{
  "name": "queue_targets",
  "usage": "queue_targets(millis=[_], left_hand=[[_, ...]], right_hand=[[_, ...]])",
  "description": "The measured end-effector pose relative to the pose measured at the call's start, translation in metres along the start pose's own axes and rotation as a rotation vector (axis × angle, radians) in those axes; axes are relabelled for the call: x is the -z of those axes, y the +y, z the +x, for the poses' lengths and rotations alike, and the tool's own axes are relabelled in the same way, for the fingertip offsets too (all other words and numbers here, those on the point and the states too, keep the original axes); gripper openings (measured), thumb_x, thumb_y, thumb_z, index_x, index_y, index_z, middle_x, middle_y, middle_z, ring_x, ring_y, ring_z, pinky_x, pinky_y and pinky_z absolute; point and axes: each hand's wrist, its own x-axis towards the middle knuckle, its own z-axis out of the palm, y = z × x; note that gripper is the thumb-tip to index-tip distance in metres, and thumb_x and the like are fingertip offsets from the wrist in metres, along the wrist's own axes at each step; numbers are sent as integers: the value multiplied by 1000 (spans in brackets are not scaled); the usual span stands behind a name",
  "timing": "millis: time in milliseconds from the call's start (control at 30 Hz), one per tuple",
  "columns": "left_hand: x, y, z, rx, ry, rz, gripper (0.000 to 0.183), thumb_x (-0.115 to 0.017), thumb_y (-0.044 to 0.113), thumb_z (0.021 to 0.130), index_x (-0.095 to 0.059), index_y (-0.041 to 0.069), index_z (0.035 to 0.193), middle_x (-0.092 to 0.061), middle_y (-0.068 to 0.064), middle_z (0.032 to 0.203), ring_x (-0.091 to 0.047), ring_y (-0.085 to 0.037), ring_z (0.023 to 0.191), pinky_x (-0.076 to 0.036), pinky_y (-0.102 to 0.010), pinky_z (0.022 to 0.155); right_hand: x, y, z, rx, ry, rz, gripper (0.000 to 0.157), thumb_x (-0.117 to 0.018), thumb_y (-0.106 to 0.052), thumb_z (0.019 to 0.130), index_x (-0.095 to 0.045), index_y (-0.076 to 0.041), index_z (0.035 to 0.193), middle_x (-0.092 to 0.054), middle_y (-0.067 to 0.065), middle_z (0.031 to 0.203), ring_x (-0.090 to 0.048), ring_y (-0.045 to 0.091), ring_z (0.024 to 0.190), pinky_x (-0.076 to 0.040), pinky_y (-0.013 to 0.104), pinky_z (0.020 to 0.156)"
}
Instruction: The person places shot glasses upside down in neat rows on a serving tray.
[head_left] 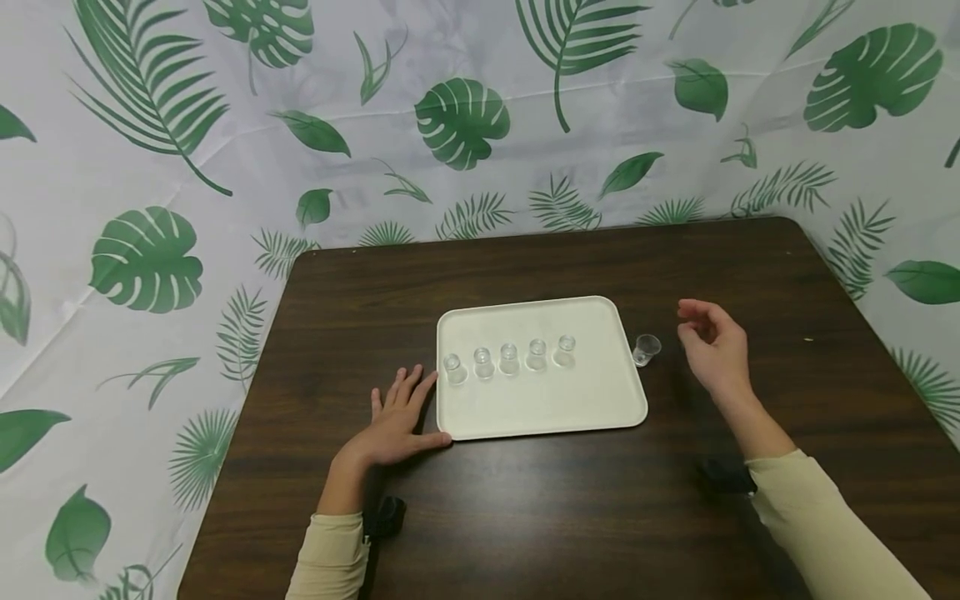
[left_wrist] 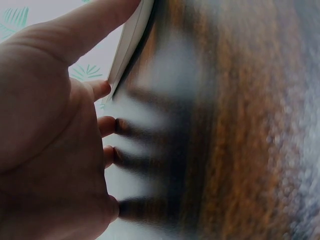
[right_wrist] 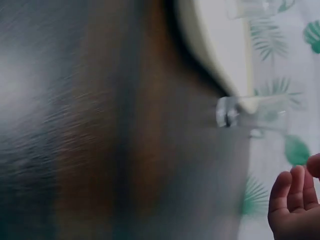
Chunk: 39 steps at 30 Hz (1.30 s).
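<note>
A cream tray [head_left: 540, 404] lies on the dark wooden table. Several small clear shot glasses [head_left: 509, 358] stand on it in a row, seemingly mouth down. Just off the tray's right edge, another clear shot glass [head_left: 646, 349] stands upright on the table; the right wrist view also catches this shot glass [right_wrist: 255, 112]. My left hand [head_left: 393, 429] rests with spread fingers at the tray's lower left corner, its thumb touching the rim. To the right of the lone glass, apart from it, my right hand [head_left: 712, 346] hovers with loosely bent fingers and nothing in them.
The wooden table [head_left: 540, 508] runs back to a white cloth backdrop [head_left: 352, 192] printed with green leaves. Dark wrist devices sit under both wrists, one seen by the left wrist [head_left: 386, 517]. Tiny light specks dot the table at the right.
</note>
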Motion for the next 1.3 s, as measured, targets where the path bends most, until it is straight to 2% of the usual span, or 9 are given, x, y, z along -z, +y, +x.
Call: queue_targets(millis=[167,333,467,567,767,1300], left_hand=[[0,0,0,9,-9,7,102,-66,60,85,-12,17,159,-2,-16,163,9,-38,148,9,-71,105],[0,0,0,11,-4,2,102,-67,60,85,-12,17,159,-3,-16,163,8,-38,148,9,-71,105],[1,1,0,7,-2,-9,101,-68,58,85,-13,17,159,-3,-16,163,8,-38,148,9,-71,105],[1,1,0,11,-8,-2,101,-68,58,85,-12,17,159,-2,-16,163,9,-37,148,9,-70,105],[0,-1,0,15,-11,11,102,-67,59,85,-11,17,159,-2,-15,164,10,-37,148,9,-70,105],[0,-2,-1,-8,9,-2,100,-68,57,85,-13,17,159,-4,-16,163,8,-38,148,9,-71,105]], right_hand=[[2,20,-4,12,-140,-78,39,-54,11,89,-57,5,127,-62,22,116,-58,4,88,-44,12,72],[1,32,-4,44,-294,-106,43,-63,9,87,-56,5,129,-62,25,118,-59,1,87,-44,12,70],[0,34,-5,74,-354,-116,45,-71,4,84,-58,5,127,-62,25,118,-60,4,87,-43,13,72],[-1,34,-7,97,-388,-152,45,-75,1,83,-60,3,125,-64,23,115,-60,13,89,-43,15,72],[-7,36,-9,104,-406,-188,40,-78,-7,83,-65,2,120,-66,21,111,-57,28,94,-43,18,70],[-12,39,-12,94,-364,-232,33,-76,-15,87,-67,1,114,-68,19,112,-58,28,95,-43,22,75]])
